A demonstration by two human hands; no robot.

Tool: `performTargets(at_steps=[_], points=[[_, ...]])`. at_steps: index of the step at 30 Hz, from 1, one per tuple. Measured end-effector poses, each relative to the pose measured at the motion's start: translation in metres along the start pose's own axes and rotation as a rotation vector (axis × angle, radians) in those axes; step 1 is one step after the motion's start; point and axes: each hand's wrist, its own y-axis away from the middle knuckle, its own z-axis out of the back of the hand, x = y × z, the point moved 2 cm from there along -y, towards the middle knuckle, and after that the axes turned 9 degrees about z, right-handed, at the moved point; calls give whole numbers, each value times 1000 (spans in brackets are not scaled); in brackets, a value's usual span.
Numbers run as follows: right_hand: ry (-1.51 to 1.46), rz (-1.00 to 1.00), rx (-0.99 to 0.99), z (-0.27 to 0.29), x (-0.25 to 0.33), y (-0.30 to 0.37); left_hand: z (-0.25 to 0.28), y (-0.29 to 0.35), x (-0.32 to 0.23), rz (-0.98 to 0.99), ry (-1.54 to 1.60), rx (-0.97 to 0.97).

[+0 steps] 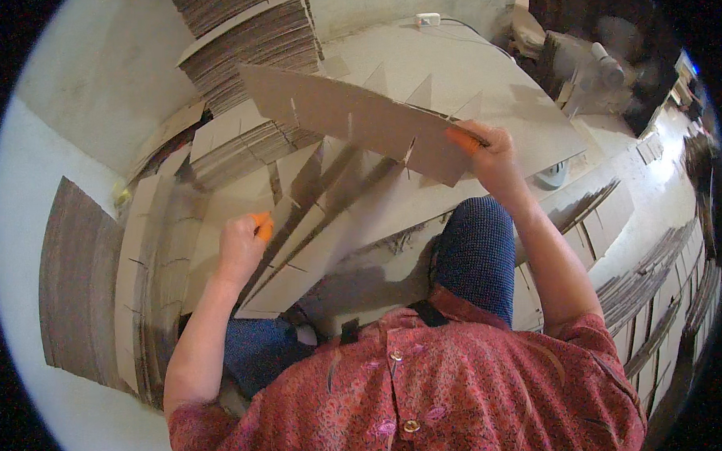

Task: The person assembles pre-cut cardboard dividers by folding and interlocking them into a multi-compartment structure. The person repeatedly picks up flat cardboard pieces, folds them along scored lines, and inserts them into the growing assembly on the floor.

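Observation:
My right hand (494, 153), with orange covers on its fingertips, grips the right end of a long brown slotted cardboard strip (349, 114). That strip is held slantwise above the board, its far-left end raised. Pointed pieces of card (420, 90) stick up behind it. Below it, several long cardboard strips (321, 235) stand on edge and fan out toward me, partly blurred. My left hand (246, 245), also with orange fingertip covers, is closed beside the left of these strips. What its fingers pinch, if anything, is hidden.
A pale board (524, 100) forms the work surface, with a white plug box (428, 19) and cable at its far edge. Tall stacks of cardboard (251, 46) stand at the far left; another stack (80, 275) is at left. Bundles of slotted strips (649, 271) lie at right.

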Motion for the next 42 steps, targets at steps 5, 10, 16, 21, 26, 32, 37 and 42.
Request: performTargets(at_steps=[5,10,16,21,26,32,37,42], points=[[70,81,-65,2,-2,10,3,2,10,103,-102,0],[162,43,66,-4,-15,27,3,-1,21,150,-41,-45],[159,-37,-28,-15,-15,45,5,-9,8,-116,-107,-168],[119,5,-77,-23,4,35,2,-20,-78,-232,32,37],[163,28,-33,-39,-24,63,-40,-25,-112,-213,53,360],[213,62,74,-24,-26,75,-32,-42,-107,-329,74,19],[402,57,317,-27,-2,60,-56,-67,-88,-150,-164,249],[477,-19,488,-17,14,44,-70,-75,-79,-129,-179,300]])
